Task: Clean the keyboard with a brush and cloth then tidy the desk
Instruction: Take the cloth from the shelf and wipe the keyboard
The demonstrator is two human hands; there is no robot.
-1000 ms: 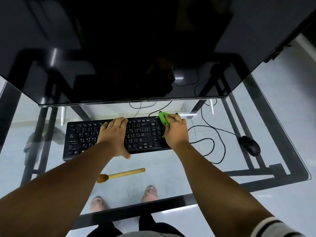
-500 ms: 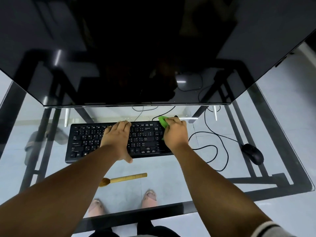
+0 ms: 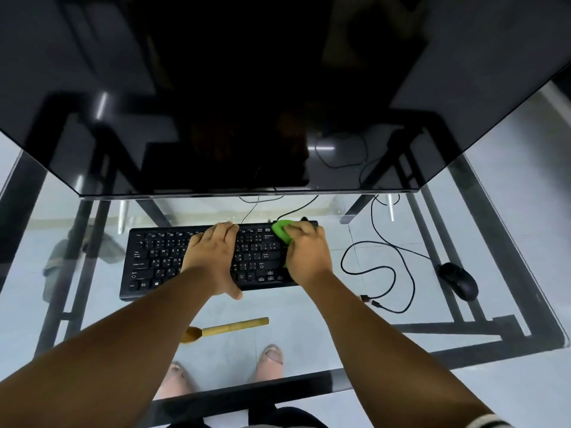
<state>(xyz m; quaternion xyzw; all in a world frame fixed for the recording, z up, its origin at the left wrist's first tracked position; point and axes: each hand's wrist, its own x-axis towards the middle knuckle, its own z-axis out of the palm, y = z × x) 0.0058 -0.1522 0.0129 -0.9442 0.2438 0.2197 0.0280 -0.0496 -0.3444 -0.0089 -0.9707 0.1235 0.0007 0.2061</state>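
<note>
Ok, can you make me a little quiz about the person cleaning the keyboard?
1. True or false: the brush is held in a hand.
2. Which hand has the green cloth? A) left hand B) right hand C) neither
3. Fill in: the left hand rests flat on the ____.

Key:
1. False. It lies on the glass desk, nearer the person than the keyboard.
2. B. The right hand presses it on the keyboard's right end.
3. Keyboard.
</note>
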